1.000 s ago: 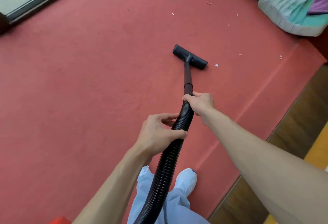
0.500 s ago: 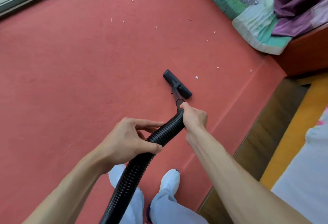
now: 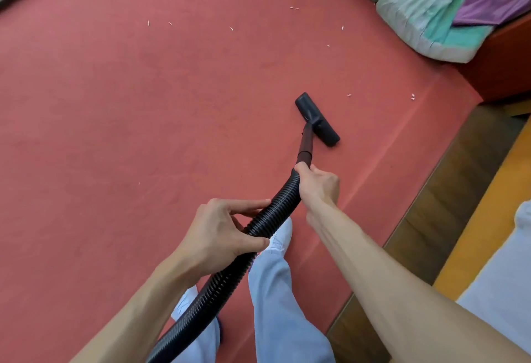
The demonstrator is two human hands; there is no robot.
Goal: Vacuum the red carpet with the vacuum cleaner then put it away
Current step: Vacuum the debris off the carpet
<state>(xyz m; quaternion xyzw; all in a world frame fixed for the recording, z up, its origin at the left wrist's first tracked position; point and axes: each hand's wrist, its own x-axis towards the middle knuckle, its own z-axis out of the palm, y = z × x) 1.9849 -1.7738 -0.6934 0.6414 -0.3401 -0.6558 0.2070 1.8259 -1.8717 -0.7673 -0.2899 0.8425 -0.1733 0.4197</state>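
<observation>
Head view: nozzle [image 3: 317, 120] beyond right hand [image 3: 317, 187] gripping hose [image 3: 275, 207]

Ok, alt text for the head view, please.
The right hand, just behind the wand, and the left hand, further back, grip a black ribbed vacuum hose whose floor nozzle sits on a red carpet. Small white scraps lie scattered ahead.

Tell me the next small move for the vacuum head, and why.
Probably push the floor head forward and to the right, toward the white scrap lying just beyond it on the red carpet. Both hands grip the hose: the right hand near the wand, the left hand lower down.
</observation>
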